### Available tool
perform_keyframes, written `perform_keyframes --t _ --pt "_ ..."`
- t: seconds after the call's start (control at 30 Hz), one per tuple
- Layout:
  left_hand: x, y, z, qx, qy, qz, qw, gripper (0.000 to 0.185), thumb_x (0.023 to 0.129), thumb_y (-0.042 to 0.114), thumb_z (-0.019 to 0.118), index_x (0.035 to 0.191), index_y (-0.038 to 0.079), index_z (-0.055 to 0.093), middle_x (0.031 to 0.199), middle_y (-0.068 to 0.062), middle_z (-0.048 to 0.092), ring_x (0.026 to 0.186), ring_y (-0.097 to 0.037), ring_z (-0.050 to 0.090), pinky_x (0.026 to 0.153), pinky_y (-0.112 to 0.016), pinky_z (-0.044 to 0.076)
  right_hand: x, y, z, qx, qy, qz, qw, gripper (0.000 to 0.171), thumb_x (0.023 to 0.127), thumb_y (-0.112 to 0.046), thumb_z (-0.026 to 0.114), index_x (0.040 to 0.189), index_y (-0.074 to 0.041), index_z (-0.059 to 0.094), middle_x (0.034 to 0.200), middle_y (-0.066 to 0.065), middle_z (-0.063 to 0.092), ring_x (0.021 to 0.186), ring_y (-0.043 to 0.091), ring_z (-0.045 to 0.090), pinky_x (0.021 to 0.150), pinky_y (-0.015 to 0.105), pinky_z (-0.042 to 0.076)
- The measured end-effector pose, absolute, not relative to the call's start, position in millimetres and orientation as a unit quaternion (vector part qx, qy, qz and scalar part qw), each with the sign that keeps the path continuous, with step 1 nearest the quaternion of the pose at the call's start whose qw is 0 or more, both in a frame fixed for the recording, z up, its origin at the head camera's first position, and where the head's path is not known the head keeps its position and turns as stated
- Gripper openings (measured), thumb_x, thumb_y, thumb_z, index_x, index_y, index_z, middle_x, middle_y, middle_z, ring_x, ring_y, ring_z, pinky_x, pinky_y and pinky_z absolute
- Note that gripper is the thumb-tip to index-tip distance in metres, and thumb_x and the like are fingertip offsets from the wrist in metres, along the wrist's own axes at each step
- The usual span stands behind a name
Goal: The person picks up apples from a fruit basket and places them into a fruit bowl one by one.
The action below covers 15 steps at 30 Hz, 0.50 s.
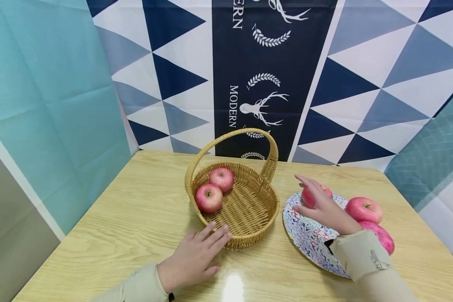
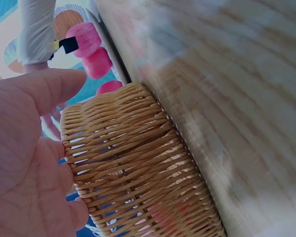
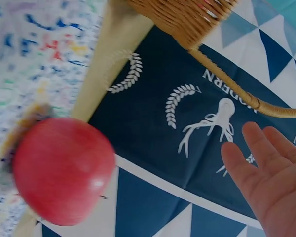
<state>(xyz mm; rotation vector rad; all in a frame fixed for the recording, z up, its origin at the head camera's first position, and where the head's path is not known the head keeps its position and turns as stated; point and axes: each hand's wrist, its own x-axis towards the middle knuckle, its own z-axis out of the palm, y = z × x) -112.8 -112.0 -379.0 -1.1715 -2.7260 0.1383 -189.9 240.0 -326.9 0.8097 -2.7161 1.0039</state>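
My left hand (image 1: 196, 258) lies at the near rim of a round wicker basket (image 1: 254, 238), its fingertips reaching over the edge. In the left wrist view the thumb stands apart and the fingers meet the woven side. Two red apples (image 1: 209, 198) sit on the basket's left side. Over a patterned plate (image 1: 302, 237), my right hand (image 1: 321, 205) is held with fingers and thumb spread, holding nothing. It partly covers an apple (image 1: 327, 189) at the plate's far side. The right wrist view shows that apple (image 3: 64, 170) apart from the fingers.
Two more apples, one pink-red (image 1: 363, 209) and one darker (image 1: 385, 239), lie at the plate's right side, partly behind the sleeve. The basket's tall handle (image 1: 230, 133) arches above it. A patterned cloth (image 1: 181, 84) hangs behind the wooden table (image 1: 143, 201).
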Motion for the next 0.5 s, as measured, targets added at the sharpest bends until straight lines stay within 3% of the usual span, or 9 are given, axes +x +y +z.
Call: perform_keyframes --t 0.13,0.33,0.5 --pt "-112 -111 -379 -0.391 -0.915 0.047 0.086 0.073 0.088 0.049 0.061 0.148 0.015 0.037 0.153 -0.002 0.035 0.137 -0.027 0.036 0.091 -0.047 0.047 -200 232 -315 0.270 -0.910 0.305 0.074 0.076 0.086 -0.016 0.070 0.146 0.003 0.027 0.143 0.029 0.033 0.124 0.047 0.039 0.091 0.072 0.032" --pt "-113 -111 -380 -0.391 -0.915 0.046 0.087 0.073 0.088 0.049 0.061 0.148 0.015 0.037 0.152 -0.002 0.035 0.137 -0.027 0.036 0.091 -0.046 0.047 -215 215 -305 0.291 -0.896 0.330 0.051 0.073 0.090 -0.015 0.067 0.148 0.000 0.025 0.147 0.026 0.028 0.128 0.046 0.035 0.092 0.063 0.040" --pt "-112 -112 -381 -0.391 -0.916 0.037 0.087 0.072 0.089 0.048 0.061 0.148 0.014 0.037 0.152 -0.003 0.035 0.137 -0.027 0.036 0.092 -0.047 0.046 -223 202 -307 0.308 -0.876 0.370 0.026 0.074 0.090 -0.011 0.067 0.149 0.001 0.024 0.150 0.024 0.025 0.130 0.044 0.031 0.102 0.063 0.028"
